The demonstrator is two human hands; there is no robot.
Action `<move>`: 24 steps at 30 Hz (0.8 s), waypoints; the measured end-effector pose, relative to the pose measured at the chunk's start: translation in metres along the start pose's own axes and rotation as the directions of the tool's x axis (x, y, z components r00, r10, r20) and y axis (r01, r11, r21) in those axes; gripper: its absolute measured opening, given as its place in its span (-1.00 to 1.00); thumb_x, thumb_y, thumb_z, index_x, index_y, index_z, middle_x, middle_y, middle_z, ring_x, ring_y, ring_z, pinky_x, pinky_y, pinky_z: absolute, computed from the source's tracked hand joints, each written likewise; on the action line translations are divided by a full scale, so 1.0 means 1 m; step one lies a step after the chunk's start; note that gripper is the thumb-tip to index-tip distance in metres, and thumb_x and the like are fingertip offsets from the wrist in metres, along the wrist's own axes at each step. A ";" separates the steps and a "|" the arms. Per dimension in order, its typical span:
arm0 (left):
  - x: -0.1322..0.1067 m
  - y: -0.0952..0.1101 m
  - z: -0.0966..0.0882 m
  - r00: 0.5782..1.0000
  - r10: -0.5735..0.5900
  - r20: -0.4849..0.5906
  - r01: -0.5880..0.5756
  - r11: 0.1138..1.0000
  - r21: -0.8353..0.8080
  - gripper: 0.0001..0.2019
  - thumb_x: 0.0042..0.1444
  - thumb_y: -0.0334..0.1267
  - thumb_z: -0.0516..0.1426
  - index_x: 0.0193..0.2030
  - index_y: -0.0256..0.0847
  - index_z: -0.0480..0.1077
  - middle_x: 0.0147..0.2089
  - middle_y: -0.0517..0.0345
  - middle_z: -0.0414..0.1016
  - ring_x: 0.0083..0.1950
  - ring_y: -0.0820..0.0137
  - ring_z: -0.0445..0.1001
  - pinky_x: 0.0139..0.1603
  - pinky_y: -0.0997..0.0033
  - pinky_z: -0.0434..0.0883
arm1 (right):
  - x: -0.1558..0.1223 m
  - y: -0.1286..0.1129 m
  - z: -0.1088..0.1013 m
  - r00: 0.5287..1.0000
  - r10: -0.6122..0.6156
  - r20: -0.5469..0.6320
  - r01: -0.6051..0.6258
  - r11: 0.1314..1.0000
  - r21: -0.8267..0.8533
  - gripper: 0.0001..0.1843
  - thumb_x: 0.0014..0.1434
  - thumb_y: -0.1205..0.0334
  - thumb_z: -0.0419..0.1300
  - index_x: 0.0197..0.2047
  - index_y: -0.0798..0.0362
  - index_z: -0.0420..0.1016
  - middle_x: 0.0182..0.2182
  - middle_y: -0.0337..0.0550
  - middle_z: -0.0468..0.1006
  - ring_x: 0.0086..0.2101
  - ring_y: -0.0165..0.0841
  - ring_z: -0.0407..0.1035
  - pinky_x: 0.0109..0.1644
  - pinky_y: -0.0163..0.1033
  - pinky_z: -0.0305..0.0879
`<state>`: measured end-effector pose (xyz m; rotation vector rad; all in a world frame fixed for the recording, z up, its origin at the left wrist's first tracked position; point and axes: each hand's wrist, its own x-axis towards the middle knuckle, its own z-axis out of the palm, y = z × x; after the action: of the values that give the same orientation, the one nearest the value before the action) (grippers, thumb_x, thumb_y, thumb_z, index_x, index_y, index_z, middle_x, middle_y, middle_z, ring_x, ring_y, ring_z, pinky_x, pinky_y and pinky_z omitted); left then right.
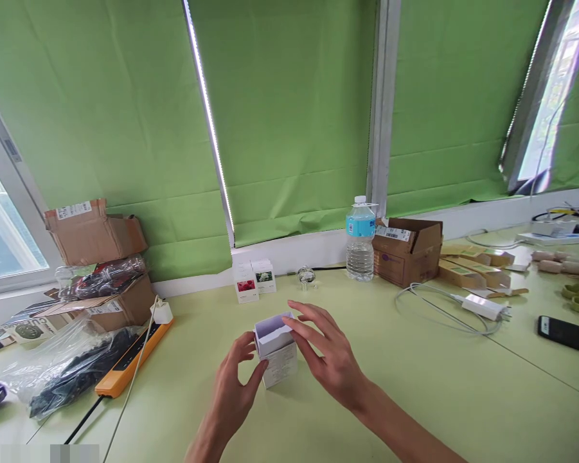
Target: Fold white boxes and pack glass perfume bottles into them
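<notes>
A small white carton (277, 350) with its top flap open stands on the pale green table (414, 386). My left hand (234, 389) grips its left side between thumb and fingers. My right hand (328, 350) rests against the carton's right side near the open top, fingers spread and slightly curled. Behind the carton, two more small white boxes (254, 281) with flower pictures stand near the wall, and a small clear glass object (306, 276) sits beside them.
A water bottle (360, 239) and an open cardboard box (407, 249) stand at the back. A white charger with cable (482, 306) and a black phone (566, 334) lie right. An orange power strip (132, 357), plastic bags and cardboard boxes (96, 257) crowd the left.
</notes>
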<state>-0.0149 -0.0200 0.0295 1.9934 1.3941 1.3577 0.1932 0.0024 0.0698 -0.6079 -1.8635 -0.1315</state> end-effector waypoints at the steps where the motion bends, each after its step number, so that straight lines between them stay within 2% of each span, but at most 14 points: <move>1: 0.000 0.000 0.000 1.000 0.004 -0.011 -0.004 1.000 0.000 -0.60 0.17 -0.18 0.12 0.14 -0.05 0.20 0.10 0.03 0.45 0.03 0.26 0.49 0.01 0.16 0.48 | -0.001 0.000 0.000 1.000 -0.005 0.005 0.005 1.000 0.000 -0.48 0.26 0.45 0.04 0.21 -0.18 0.29 0.14 -0.07 0.37 0.07 -0.20 0.29 0.01 -0.02 0.41; 5: 0.000 0.001 0.000 0.999 0.017 -0.037 -0.017 1.000 -0.009 -0.62 0.15 -0.18 0.14 0.12 -0.06 0.24 0.08 0.02 0.47 -0.01 0.23 0.52 -0.03 0.16 0.50 | -0.002 0.000 -0.001 1.000 -0.006 0.008 0.006 1.000 -0.003 -0.48 0.25 0.47 0.05 0.22 -0.15 0.29 0.13 -0.06 0.37 0.09 -0.19 0.28 0.05 0.00 0.38; 10: 0.000 0.001 -0.001 1.000 -0.014 -0.014 0.013 1.000 -0.015 -0.59 0.16 -0.17 0.13 0.15 -0.08 0.21 0.10 -0.01 0.45 0.00 0.24 0.51 0.00 0.14 0.48 | -0.004 0.000 0.000 0.998 -0.024 0.061 0.026 0.999 -0.023 -0.53 0.24 0.46 0.07 0.16 -0.11 0.36 0.13 -0.04 0.37 0.13 -0.17 0.23 0.08 0.01 0.37; 15: -0.002 -0.004 0.000 1.000 -0.001 -0.015 0.001 1.000 -0.027 -0.59 0.16 -0.17 0.13 0.15 -0.04 0.22 0.17 0.01 0.38 0.05 0.23 0.48 0.03 0.16 0.47 | -0.005 0.000 0.005 0.972 0.050 0.232 -0.023 0.993 -0.120 -0.74 0.25 0.33 0.09 -0.06 -0.05 0.53 0.21 -0.05 0.28 0.24 -0.09 0.06 0.14 0.06 0.33; 18: -0.001 -0.005 0.000 1.000 0.001 -0.024 -0.002 1.000 -0.025 -0.59 0.16 -0.17 0.13 0.15 -0.04 0.23 0.16 0.01 0.39 0.04 0.23 0.48 0.03 0.15 0.48 | -0.005 0.001 0.007 0.941 0.104 0.322 -0.059 0.987 -0.147 -0.78 0.26 0.27 0.09 -0.14 -0.05 0.56 0.25 -0.09 0.22 0.28 -0.07 -0.03 0.17 0.09 0.31; 24: -0.001 -0.004 0.001 0.999 0.009 -0.038 -0.011 0.998 -0.056 -0.58 0.16 -0.17 0.14 0.17 -0.02 0.23 0.18 0.00 0.38 0.04 0.22 0.49 -0.03 0.17 0.51 | -0.004 0.000 0.005 0.955 0.098 0.279 -0.064 0.990 -0.127 -0.75 0.26 0.21 0.10 -0.03 -0.01 0.51 0.22 -0.03 0.26 0.27 -0.09 0.00 0.19 0.10 0.30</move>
<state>-0.0162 -0.0184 0.0258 1.9509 1.3493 1.4297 0.1901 0.0034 0.0647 -0.8186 -2.1162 -0.1035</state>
